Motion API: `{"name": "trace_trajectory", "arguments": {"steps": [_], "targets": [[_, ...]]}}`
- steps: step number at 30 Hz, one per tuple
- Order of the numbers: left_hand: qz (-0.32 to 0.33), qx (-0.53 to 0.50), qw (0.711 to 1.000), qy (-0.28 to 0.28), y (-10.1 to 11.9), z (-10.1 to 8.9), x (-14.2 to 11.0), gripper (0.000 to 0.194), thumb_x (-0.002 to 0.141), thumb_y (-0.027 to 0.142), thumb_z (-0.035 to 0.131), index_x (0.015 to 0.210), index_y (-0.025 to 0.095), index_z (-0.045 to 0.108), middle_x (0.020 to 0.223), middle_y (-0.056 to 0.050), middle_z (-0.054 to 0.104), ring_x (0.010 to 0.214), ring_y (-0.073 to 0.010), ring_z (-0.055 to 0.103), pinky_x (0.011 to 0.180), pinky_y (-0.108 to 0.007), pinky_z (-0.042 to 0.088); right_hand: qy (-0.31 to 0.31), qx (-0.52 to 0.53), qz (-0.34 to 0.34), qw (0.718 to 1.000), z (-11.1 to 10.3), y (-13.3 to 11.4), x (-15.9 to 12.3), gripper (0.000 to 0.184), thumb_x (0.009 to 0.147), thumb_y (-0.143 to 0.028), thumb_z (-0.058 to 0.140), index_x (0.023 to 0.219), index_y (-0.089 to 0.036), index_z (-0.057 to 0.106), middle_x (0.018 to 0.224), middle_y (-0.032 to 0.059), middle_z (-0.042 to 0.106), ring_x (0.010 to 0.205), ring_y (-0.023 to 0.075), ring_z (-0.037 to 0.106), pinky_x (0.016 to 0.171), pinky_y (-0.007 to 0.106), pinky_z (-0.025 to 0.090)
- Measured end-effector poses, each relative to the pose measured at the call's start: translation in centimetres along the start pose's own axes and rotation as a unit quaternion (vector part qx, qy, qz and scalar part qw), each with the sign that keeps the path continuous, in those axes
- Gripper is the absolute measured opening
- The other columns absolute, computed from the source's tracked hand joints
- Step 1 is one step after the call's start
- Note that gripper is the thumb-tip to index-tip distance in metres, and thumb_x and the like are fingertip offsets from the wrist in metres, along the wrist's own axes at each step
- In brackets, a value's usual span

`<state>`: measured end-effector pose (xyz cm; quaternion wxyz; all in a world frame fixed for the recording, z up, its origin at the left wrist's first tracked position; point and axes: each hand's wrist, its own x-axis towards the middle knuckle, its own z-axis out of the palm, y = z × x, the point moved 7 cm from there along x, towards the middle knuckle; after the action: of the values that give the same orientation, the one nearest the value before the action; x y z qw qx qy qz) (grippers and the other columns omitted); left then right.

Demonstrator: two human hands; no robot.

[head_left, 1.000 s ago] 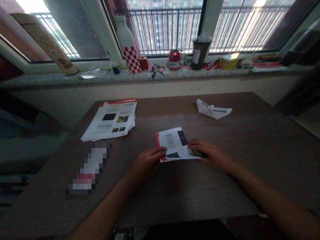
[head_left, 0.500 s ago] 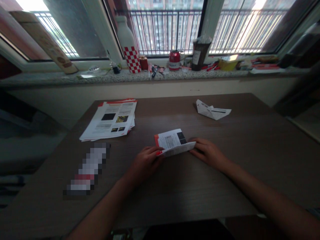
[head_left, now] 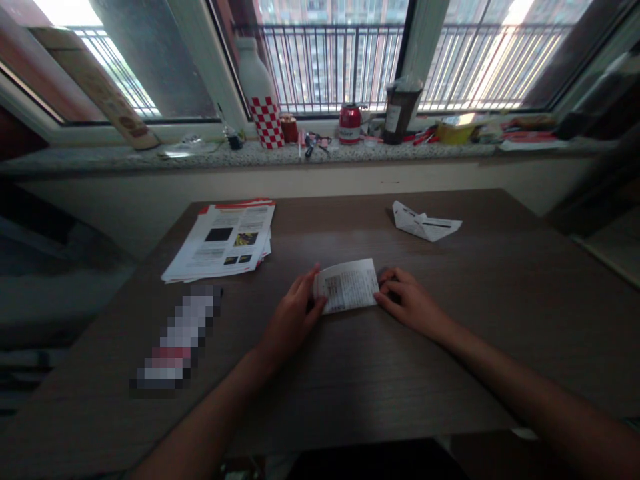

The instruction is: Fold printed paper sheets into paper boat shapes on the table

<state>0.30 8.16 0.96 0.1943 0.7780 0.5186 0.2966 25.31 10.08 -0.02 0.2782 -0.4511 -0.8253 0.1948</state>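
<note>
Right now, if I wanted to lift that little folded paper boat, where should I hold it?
Probably pinch the boat lightly by its right-hand end, coming from the right. That end narrows to a thin point jutting outward, which should suit finger and thumb. The right hand is nearer to it than the left. Folded paper may crumple if squeezed hard.

At centre, the folded paper bore print too small to read — its left edge was partly hidden by the left hand. Pixelation masked an object at lower left — the bottom edge cut off the left forearm.
</note>
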Motion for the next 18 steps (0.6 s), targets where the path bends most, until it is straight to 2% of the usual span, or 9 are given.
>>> {"name": "trace_trajectory", "arguments": {"steps": [3,5,7,9,13,18], "targets": [[0.016,0.030,0.999,0.009,-0.3,0.1,0.2,0.081,0.099,0.020,0.064,0.166,0.030,0.020,0.150,-0.014,0.049,0.124,-0.0283,0.062,0.108,-0.050,0.053,0.011,-0.008,0.004,1.000,0.1,0.0,0.1,0.022,0.098,-0.029,0.066,0.078,-0.021,0.065,0.113,0.0108,0.064,0.108,0.0283,0.062,0.096,0.048,0.051],[0.032,0.053,0.998,0.006,-0.4,0.2,0.4,0.079,0.099,0.021,0.064,0.165,0.032,0.023,0.158,-0.013,0.042,0.143,-0.0328,0.048,0.117,-0.055,0.044,0.017,-0.016,0.006,1.000,0.0,-0.1,0.2,0.023,0.097,-0.030,0.068,0.076,-0.021,0.063,0.110,0.0104,0.064,0.106,0.0285,0.062,0.094,0.047,0.051],[0.049,0.076,0.996,-0.016,-0.5,0.5,0.5,0.068,0.101,0.021,0.060,0.162,0.030,0.032,0.163,-0.012,0.039,0.149,-0.0331,0.042,0.121,-0.057,0.039,0.020,-0.027,0.013,0.999,-0.2,-0.1,0.3,0.018,0.096,-0.030,0.069,0.081,-0.022,0.062,0.106,0.0100,0.063,0.102,0.0286,0.062,0.091,0.046,0.052],[0.061,0.105,0.991,-0.049,-0.6,1.0,0.6,0.052,0.104,0.023,0.055,0.155,0.028,0.045,0.163,-0.011,0.042,0.149,-0.0326,0.043,0.122,-0.057,0.037,0.020,-0.034,0.017,0.999,-0.3,-0.1,0.4,0.010,0.095,-0.030,0.070,0.096,-0.022,0.065,0.107,0.0101,0.063,0.102,0.0294,0.061,0.090,0.047,0.053],[0.066,0.152,0.982,-0.088,-0.7,1.2,1.0,0.040,0.107,0.027,0.051,0.145,0.025,0.059,0.157,-0.010,0.053,0.145,-0.0335,0.048,0.119,-0.059,0.039,0.011,-0.037,-0.018,0.999,-0.1,-0.4,0.4,0.034,0.098,-0.029,0.067,0.132,-0.027,0.064,0.126,0.0117,0.064,0.117,0.0321,0.059,0.101,0.053,0.050],[0.065,0.167,0.979,-0.101,0.3,0.6,2.6,0.029,0.105,0.030,0.053,0.129,0.023,0.068,0.140,-0.011,0.064,0.127,-0.0330,0.061,0.109,-0.056,0.048,0.012,-0.060,-0.036,0.997,0.3,-0.3,0.4,0.034,0.098,-0.028,0.065,0.131,-0.028,0.070,0.131,0.0127,0.063,0.122,0.0338,0.057,0.104,0.058,0.050]]}}
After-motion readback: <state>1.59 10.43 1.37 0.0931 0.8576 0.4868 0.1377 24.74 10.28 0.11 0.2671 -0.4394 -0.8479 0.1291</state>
